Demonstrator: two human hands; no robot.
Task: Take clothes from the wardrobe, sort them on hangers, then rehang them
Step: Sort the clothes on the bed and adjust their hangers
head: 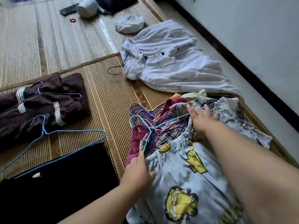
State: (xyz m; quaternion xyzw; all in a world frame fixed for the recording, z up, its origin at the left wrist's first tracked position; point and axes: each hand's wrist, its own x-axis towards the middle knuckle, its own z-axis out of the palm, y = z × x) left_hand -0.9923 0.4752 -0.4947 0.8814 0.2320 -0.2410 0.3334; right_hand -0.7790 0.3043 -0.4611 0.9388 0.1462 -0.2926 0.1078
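sorting: right hand splayed flat on clothes pile; left hand grip unclear, teal hanger at fingertips; next, untangle it.

A flat black device lies beside a white container on woven mats.

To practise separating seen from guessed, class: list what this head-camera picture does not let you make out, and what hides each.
All in the head view:
1) Clothes under the cartoon-print garment: mostly covered by it and the right hand.
2) Left hand: fingertips hidden behind the hand itself, so its grip is unclear.
3) Black garment: cut off by the bottom edge.
4) Dark flat object at the top: too small to identify.
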